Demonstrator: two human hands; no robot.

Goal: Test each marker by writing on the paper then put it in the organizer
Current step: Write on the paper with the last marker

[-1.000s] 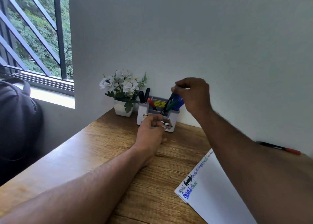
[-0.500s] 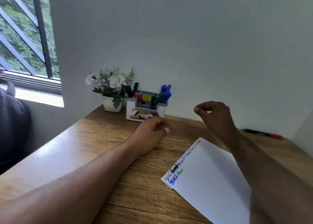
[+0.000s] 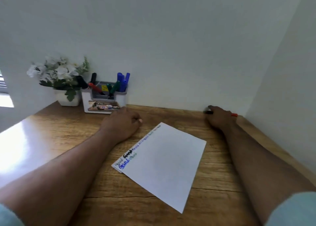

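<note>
At the back right of the desk: the right hand (image 3: 220, 119) lies over the last loose marker (image 3: 234, 114), which rests along the foot of the wall, red end showing past the hand, dark end at the fingertips.
Right grip: fingers lie over the marker; whether they have closed round it cannot be told.
Left grip: the left hand (image 3: 122, 125) rests on the desk (image 3: 56, 140) with fingers loosely curled, holding nothing, just in front of the organizer (image 3: 104, 100).
Step in hand: judged to be picking up the next marker for testing.
Next move: calls for a firm pinch, uncapping, then carrying the tip to the paper (image 3: 164, 164), whose left edge already bears black, blue and green writing.
Organizer: stands against the wall, holding red, green, blue and black markers.
Surface: wood-grain, bright glare at the left.
Room: plain pale walls meeting in a corner; a white flower pot (image 3: 67, 98) stands just left of the organizer.
</note>
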